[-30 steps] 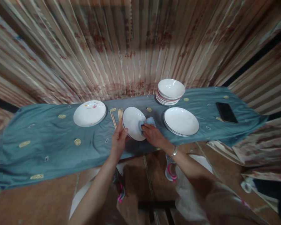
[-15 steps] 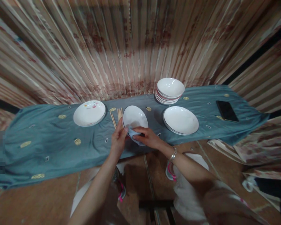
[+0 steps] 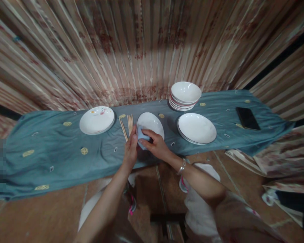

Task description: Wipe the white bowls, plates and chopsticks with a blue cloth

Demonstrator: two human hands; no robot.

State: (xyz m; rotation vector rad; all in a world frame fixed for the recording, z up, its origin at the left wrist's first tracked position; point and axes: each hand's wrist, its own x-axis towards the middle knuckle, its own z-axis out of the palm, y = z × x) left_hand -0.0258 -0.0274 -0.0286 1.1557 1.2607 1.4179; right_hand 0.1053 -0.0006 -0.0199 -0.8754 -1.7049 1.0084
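My left hand (image 3: pixel 131 145) grips the left edge of a white plate (image 3: pixel 153 122) with a thin dark rim, tilted above the table. In my right hand (image 3: pixel 155 143) is a light blue cloth (image 3: pixel 143 136), pressed against the plate's near left part. My right fingers and the cloth hide some of the plate's surface. Just left of the plate lie several wooden chopsticks (image 3: pixel 130 123), their near ends partly behind my left hand.
A flower-patterned plate stack (image 3: pixel 96 121) sits left on the blue-green tablecloth (image 3: pixel 66 155). White plates (image 3: pixel 197 129) are stacked to the right, with a stack of bowls (image 3: pixel 185 92) behind them. A black phone (image 3: pixel 247 118) lies at the far right. Curtains (image 3: pixel 142 50) hang behind.
My right hand and the cloth have moved from the plate's near edge up and slightly left over its surface. The plate and my left hand have shifted slightly right.
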